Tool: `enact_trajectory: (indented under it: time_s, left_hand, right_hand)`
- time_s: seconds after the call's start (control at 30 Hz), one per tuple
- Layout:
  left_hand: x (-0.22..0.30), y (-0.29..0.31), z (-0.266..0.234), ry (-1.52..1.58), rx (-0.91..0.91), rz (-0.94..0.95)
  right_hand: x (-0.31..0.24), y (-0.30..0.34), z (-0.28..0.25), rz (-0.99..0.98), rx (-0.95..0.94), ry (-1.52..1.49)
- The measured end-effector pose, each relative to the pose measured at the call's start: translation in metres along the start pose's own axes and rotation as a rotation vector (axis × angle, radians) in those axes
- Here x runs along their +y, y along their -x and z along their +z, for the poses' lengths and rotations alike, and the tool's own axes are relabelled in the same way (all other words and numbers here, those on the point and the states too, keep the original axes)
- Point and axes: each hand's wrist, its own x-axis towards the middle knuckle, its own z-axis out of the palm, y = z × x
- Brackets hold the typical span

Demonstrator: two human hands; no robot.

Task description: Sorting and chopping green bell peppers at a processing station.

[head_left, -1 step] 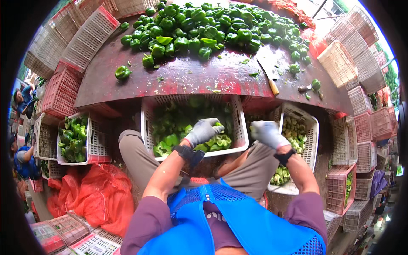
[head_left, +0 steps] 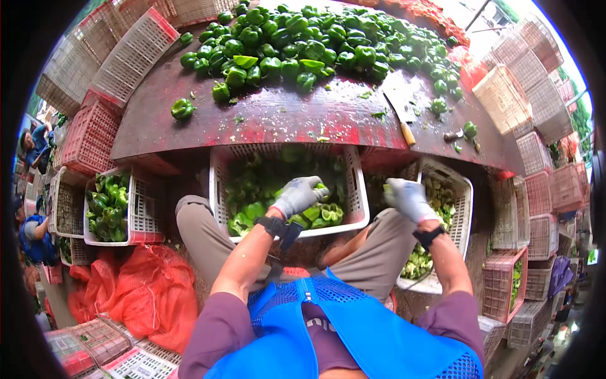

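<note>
Head view: both gloved hands [head_left: 353, 197] grip pepper pieces [head_left: 319, 215] over crates, their long axis unclear.

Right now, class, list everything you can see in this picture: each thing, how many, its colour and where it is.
table: one, dark red, ahead of the person.
peppers: many, green, heaped on the table's far side.
stray pepper: one, green, on the table to the left.
knife: one, wooden handle, on the table to the right.
middle crate: one, white, between the knees, holding cut green peppers.
right crate: one, white, by the right knee, with pepper pieces.
left crate: one, white, holding whole peppers.
empty crates: many, white and red, stacked around.
net sack: one, orange, on the floor to the left.
left hand: grey glove, over the middle crate.
right hand: grey glove, over the right crate.
</note>
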Motion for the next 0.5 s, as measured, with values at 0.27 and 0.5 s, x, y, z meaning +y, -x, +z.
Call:
enact_trajectory:
  time_s: [0.27, 0.5]
  left_hand:
    - [-0.099, -0.030, -0.009, -0.622, -0.026, -0.223]
    - [-0.150, -0.042, 0.031, -0.818, -0.083, -0.189]
  right_hand:
    - [0.023, -0.088, -0.004, 0.277, -0.220, -0.172]
    - [-0.094, -0.340, 0.031, -0.162, 0.086, -0.322]
